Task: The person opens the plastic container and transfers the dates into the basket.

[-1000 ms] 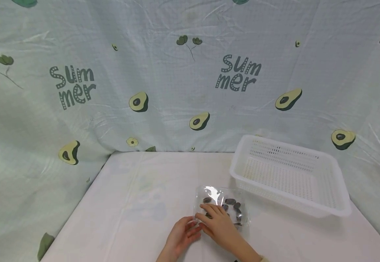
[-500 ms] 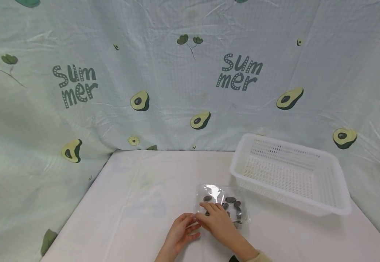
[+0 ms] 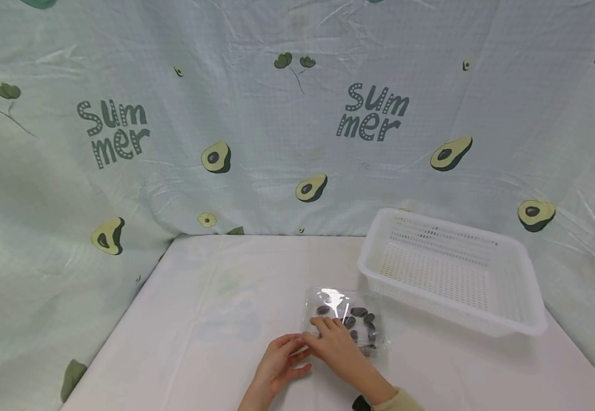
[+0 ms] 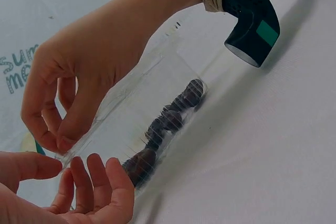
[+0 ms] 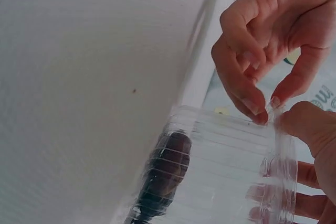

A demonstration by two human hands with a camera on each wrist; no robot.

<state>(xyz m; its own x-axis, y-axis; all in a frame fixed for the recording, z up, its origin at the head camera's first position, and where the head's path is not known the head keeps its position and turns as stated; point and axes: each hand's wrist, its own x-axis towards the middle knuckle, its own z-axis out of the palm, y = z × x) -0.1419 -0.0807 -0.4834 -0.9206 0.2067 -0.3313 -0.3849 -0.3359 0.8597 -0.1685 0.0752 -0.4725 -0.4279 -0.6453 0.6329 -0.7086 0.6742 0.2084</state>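
A clear plastic clamshell box [image 3: 339,297] lies on the white table, with several dark, oval, date-like fruits [image 4: 169,119] along its bottom. My left hand [image 3: 280,365] is at the box's near left corner. In the right wrist view its thumb and index finger [image 5: 252,100] pinch the plastic rim there, while the other fingers curl loosely. My right hand [image 3: 338,349] reaches over the lid from the right. Its thumb [image 5: 302,121] presses the rim beside the left fingertips, and its fingers show through the plastic from the far side, so it grips the edge.
A white perforated basket [image 3: 513,291] stands behind and to the right of the box. A cloth printed with avocados [image 3: 256,114] hangs behind the table [image 3: 225,319]. A dark wrist device [image 4: 253,24] sits below the right sleeve.
Both hands stay at the same corner of the box with only small finger shifts. More of the right sleeve and the dark wrist device shows at the bottom of the head view.
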